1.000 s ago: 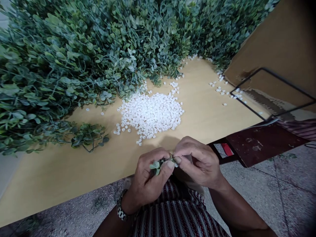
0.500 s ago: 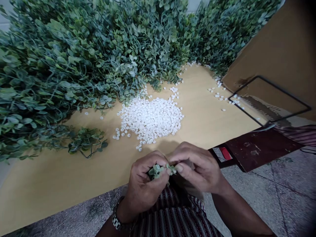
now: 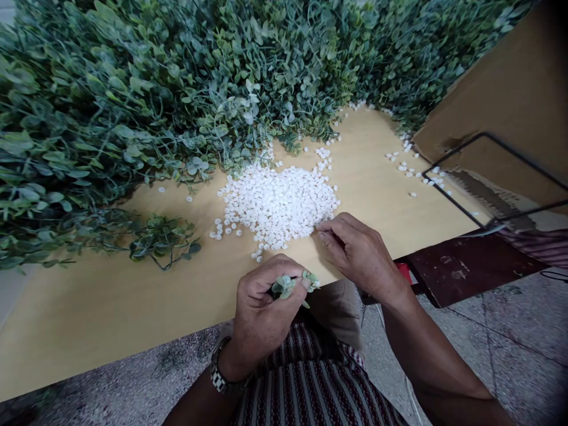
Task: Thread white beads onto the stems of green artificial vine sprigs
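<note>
- Left hand (image 3: 266,313): clamped on a small leafy sprig (image 3: 286,285), thumb pressing against the side of the index finger. Leaves poke out of the top of the fist, probably so the end being worked on faces up where the person can see it.
- That sprig is above the table's front edge, close to the body. My guess is that's just the comfy spot for fiddly finger work.
- Right hand (image 3: 359,251): apart from the left, fingertips at the near right edge of the pile of little white pieces (image 3: 281,204). Thumb and fingers are curled in, but can't tell whether they're pinching a piece or just touching.
- The pile sits in the middle of the tan table (image 3: 133,319), right ahead of both hands. Makes sense to me: short reach, and the left doesn't have to let go.
- The big heap of greenery (image 3: 155,89) is bunched along the back, which I'd say leaves elbow room up front. One straggly stem (image 3: 162,239) lies nearer, off to the left of the pile.
- Over at the right end, a brown cardboard sheet (image 3: 510,89) leans up by a black wire frame (image 3: 453,200). Could be acting as a side wall, since some scattered white bits (image 3: 412,194) lie near its foot, but no promises.
</note>
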`<state>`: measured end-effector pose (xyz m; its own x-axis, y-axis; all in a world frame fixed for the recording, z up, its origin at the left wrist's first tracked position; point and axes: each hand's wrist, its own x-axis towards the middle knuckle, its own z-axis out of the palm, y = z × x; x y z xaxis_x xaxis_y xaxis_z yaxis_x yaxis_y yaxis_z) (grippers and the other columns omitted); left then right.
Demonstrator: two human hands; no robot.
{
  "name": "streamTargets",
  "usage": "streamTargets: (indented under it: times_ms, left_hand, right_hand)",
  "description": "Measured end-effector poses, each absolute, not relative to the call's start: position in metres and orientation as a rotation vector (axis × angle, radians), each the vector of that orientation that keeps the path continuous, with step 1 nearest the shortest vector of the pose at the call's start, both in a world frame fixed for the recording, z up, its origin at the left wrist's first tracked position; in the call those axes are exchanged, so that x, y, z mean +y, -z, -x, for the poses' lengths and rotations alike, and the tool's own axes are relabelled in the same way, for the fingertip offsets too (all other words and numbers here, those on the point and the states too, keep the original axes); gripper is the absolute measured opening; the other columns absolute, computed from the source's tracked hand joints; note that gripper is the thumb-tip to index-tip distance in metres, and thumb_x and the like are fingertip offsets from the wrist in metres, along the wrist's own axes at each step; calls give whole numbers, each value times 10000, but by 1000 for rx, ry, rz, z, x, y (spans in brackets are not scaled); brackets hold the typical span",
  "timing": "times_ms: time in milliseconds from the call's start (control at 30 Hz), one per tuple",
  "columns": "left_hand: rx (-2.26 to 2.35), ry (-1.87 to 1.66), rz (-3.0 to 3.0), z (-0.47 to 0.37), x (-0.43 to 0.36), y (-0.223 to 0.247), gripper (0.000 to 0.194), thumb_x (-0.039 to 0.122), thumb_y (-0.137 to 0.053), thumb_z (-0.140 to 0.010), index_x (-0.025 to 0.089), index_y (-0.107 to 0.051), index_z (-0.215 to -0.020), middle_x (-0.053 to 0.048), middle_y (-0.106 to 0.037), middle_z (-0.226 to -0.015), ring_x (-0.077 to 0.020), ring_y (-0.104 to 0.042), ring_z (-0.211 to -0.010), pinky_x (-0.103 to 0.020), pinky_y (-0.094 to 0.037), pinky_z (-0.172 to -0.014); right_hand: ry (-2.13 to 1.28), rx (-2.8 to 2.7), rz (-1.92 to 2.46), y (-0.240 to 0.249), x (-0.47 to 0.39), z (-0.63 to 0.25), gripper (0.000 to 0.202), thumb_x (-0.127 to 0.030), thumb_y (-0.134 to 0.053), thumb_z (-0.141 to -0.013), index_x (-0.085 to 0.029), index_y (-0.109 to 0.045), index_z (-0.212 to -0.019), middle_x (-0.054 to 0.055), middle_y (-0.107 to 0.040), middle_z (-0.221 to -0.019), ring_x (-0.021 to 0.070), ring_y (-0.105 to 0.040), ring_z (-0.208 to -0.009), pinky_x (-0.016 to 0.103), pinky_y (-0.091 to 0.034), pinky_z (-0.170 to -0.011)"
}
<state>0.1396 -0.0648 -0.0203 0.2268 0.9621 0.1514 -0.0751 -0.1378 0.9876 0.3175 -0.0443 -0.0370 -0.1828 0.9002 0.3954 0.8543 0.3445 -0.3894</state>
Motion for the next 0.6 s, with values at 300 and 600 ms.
streamTargets:
  times_ms: [300,600]
  left_hand:
    - [891,-1164,-1389,-141,-66,21,133,62,-599,-753,147,-640,-658,-1,-561,-621,-109,-502,-602,-227,-424,-577]
    - [917,-1126,-1403,-143,-66,17,134,85,-598,-760,146,-635,-647,1,-557,-607,-104,-484,-573,-226,-412,-552]
  right_hand:
    - [-74,-2100,1531,37,-47,-321,184,-125,-445,-876,-146,-608,-794,70,-573,-750,178,-547,-691,299,-434,-620]
    - [-626,-1640,1232,41,-63,-318,63,-175,-515,-871,-194,-554,-825,3,-525,-728,132,-498,-664,263,-405,-595]
